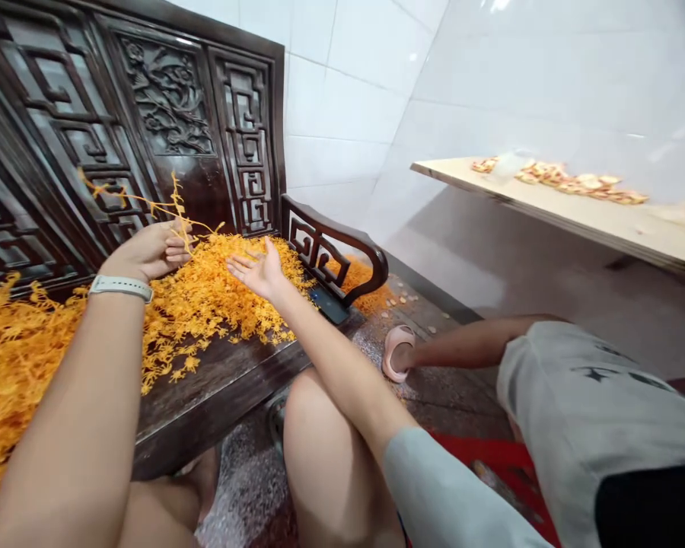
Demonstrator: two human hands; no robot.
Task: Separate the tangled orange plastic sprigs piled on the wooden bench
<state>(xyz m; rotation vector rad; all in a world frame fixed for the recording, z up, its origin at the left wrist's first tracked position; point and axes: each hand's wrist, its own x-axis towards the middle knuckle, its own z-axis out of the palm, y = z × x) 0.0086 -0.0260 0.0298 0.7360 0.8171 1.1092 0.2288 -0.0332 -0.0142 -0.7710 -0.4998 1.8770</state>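
Room: white tiled walls (342, 99) meet in a corner behind a dark carved wooden bench (205, 380).
Bench seat: a pile of small orange pieces (228, 281) spreads over it, with a larger orange heap (11, 380) at the far left of the view.
Left hand (158, 250): above the pile, fingers curled and grasping a branching orange strand (154, 204), which extends to both sides of them; a pale watch band (121, 286) circles the wrist.
Right hand (258, 268): over the pile, palm turned up, fingers released and spread, holding nothing visible.
Armrest (371, 266): curved dark wood at the bench's end, a flat dark object (328, 303) on the seat near its base.
Floor: more orange material (359, 283) lies beyond the armrest.
Right side: a pale board (576, 202) bears a row of red-and-yellow items (582, 183); below, another person in grey shorts (582, 396) has a foot in a pink shoe (396, 354).
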